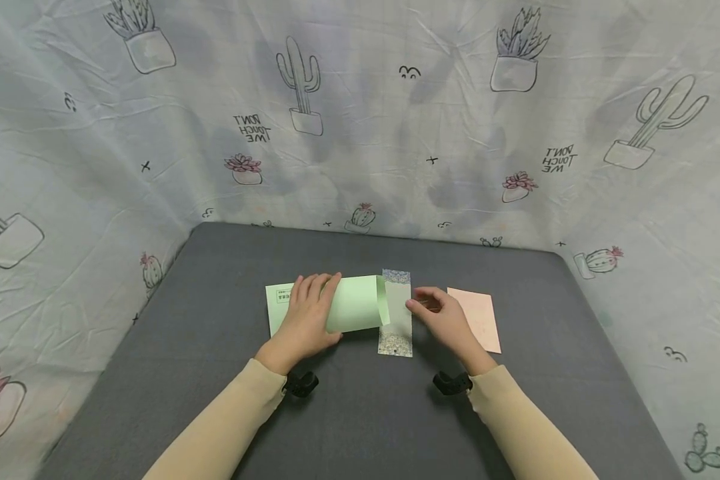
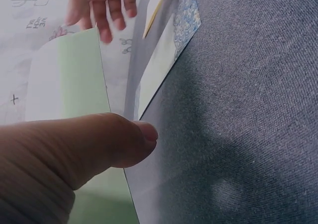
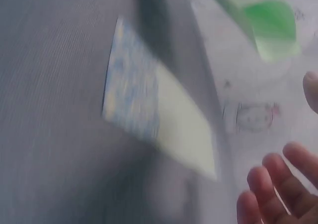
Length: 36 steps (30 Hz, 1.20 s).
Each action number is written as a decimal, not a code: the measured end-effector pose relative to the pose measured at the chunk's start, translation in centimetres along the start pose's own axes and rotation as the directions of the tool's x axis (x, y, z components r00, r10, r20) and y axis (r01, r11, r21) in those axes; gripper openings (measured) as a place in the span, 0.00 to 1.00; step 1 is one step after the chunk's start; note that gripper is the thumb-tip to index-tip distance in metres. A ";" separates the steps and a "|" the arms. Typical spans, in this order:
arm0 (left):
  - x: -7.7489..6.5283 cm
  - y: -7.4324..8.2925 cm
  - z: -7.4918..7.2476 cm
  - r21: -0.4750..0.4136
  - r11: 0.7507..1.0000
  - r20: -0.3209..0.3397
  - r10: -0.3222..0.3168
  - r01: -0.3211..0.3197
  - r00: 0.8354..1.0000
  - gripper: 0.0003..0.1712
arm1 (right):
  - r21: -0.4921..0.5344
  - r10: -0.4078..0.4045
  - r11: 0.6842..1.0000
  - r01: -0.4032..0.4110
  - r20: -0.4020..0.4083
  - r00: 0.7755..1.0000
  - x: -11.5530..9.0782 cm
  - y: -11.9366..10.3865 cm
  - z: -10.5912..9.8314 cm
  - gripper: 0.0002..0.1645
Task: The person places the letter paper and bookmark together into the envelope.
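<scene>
My left hand (image 1: 306, 321) grips a pale green envelope (image 1: 357, 303) across its width, fingers over the far edge and thumb at the near edge. The envelope bows upward, and its right end gapes, showing a brighter green inside (image 3: 271, 23). Just beyond that mouth lies a narrow paper strip (image 1: 401, 310), pale in the middle with a speckled blue pattern at one end and a yellowish one at the other. Close to the strip's right side hovers my right hand (image 1: 447, 323), fingers loosely bent, holding nothing. In the right wrist view its fingers (image 3: 278, 184) are apart from the strip.
A pink paper rectangle (image 1: 480, 319) lies to the right, partly behind the right hand. Everything rests on a dark grey cloth-covered table (image 1: 360, 420). A white curtain (image 1: 366, 80) printed with cacti rises behind and at both sides. Each wrist wears a black band (image 1: 302, 385).
</scene>
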State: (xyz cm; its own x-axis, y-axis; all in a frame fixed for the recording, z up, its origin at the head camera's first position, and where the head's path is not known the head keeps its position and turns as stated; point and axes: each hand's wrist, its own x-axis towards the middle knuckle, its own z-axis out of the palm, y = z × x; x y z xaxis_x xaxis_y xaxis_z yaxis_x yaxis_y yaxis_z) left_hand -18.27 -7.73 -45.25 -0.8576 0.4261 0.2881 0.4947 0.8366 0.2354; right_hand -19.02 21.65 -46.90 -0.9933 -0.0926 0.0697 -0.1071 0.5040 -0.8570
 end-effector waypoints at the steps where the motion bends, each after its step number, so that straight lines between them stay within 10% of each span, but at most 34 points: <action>1: 0.0 0.0 0.0 0.002 1.000 0.001 -0.002 0.002 1.000 0.67 | -0.022 0.009 1.000 -0.010 -0.019 1.000 -0.2 0.4 -0.5 0.34; 15: -0.3 -0.6 0.1 -0.007 1.000 -0.010 -0.013 0.013 1.000 0.67 | -0.185 0.191 0.958 -0.220 -0.161 0.968 -3.1 4.2 -6.3 0.43; 36: -0.7 -0.9 -0.1 -0.018 0.999 0.007 -0.033 0.033 0.999 0.66 | -0.451 0.270 0.808 -0.380 -0.290 0.918 -4.9 7.0 -8.1 0.53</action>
State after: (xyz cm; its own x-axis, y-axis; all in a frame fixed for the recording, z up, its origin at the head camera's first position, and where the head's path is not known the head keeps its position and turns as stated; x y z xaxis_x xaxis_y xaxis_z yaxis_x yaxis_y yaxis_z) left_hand -18.11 -8.82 -45.53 -0.8742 0.4008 0.2741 0.4688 0.8437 0.2617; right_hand -15.28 32.59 -49.11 -0.9537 0.3002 -0.0193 0.2710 0.8293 -0.4887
